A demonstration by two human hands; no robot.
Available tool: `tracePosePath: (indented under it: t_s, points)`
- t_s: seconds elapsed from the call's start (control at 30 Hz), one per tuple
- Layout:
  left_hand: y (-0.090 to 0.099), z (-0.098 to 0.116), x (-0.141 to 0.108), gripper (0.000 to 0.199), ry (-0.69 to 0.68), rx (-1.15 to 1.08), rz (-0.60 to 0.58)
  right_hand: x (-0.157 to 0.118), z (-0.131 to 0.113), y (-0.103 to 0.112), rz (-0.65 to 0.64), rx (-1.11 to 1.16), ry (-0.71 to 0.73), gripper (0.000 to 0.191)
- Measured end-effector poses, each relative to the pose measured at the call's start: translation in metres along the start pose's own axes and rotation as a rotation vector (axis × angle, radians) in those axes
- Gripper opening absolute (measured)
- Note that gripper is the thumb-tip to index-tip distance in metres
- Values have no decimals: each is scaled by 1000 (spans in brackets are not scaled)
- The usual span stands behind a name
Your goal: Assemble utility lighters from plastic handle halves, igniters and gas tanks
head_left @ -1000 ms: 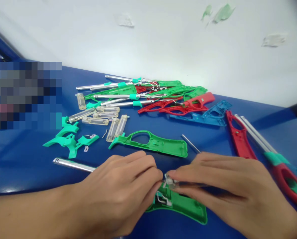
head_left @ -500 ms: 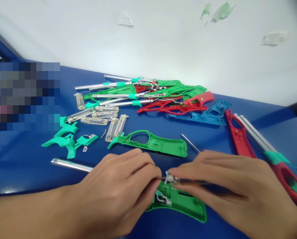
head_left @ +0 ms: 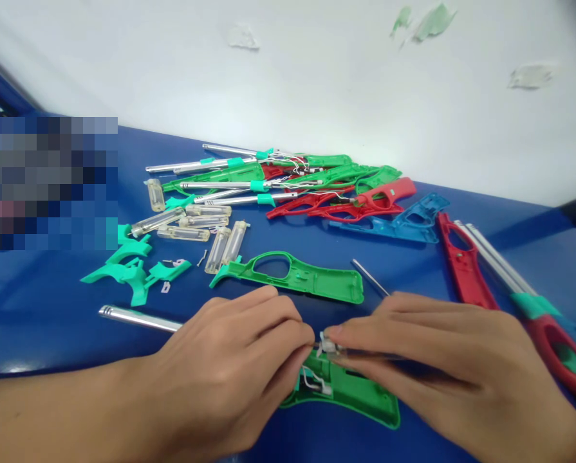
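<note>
My right hand (head_left: 442, 360) pinches a clear lighter fuel tank (head_left: 338, 348), whose whitish valve end points left. Close to that valve, the fingers of my left hand (head_left: 249, 360) are pressed together; what they hold is hidden. Below both hands lies a green lighter casing half (head_left: 365, 395), its hollow side up, with white wires (head_left: 314, 379) and a teal part inside. A silver metal tube (head_left: 138, 317) sticks out to the left from behind my left hand. Just beyond my hands rests another green casing half (head_left: 311, 280).
Several clear fuel tanks (head_left: 194, 233) and teal trigger pieces (head_left: 133, 273) lie at the left. Farther back is a pile of metal tubes, wires and casings (head_left: 292, 183). Red-handled lighter parts (head_left: 558, 341) lie at the right, near a thin metal rod (head_left: 369, 276). A white wall (head_left: 288, 83) stands behind.
The fuel tank's valve end has shifted very slightly left, toward my left fingers. Both hands otherwise keep nearly the same place and grip.
</note>
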State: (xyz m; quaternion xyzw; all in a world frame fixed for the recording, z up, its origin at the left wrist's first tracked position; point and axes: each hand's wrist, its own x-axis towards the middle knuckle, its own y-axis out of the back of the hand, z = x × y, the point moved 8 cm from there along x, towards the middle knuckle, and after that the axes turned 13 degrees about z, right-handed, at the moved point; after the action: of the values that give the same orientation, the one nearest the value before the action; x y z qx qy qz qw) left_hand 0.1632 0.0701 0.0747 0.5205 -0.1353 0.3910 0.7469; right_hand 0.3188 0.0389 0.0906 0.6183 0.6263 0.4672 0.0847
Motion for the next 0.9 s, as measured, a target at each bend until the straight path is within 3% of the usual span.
tracePosePath:
  t_s: [0.17, 0.5, 0.7, 0.9]
  points:
    - [-2, -1, 0, 20, 0, 6, -14, -2, -3, -5, -45, -1, -22, 38]
    - [-1, -1, -2, 20, -4, 4, -23, -9, 0, -5, -45, -26, -17, 22]
    - [-1, 1, -2, 17, -41, 61, -15, -4, -8, -6, -6, -97, 60, 35]
    - [3, 5, -7, 16, -128, 131, 29, -7, -1, -6, -33, -100, 35, 9]
